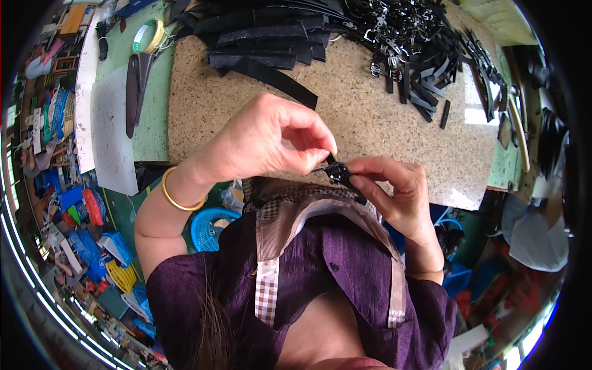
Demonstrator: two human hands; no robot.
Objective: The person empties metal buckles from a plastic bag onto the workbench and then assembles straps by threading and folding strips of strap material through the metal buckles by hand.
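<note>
My fingers point(320, 148) cover most of the small black part point(338, 173); its shape cannot be determined. My collar point(320, 206) hides its strap end.

One head-worn fisheye view — looking steeply down, close over the speckled worktop point(382, 123).

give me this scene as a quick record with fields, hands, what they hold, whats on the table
left hand: left hand, fingertips pinched on the small black piece, gold bangle on the wrist
right hand: right hand, holding the same piece from the other side
held thing: small, black and glossy, with a black strap running from it; its exact kind cannot be told
work surface: speckled stone slab
far side, left: stack of black straps
far side, right: heap of metal buckles and short black pieces
left of slab: tape roll on green mat
</note>
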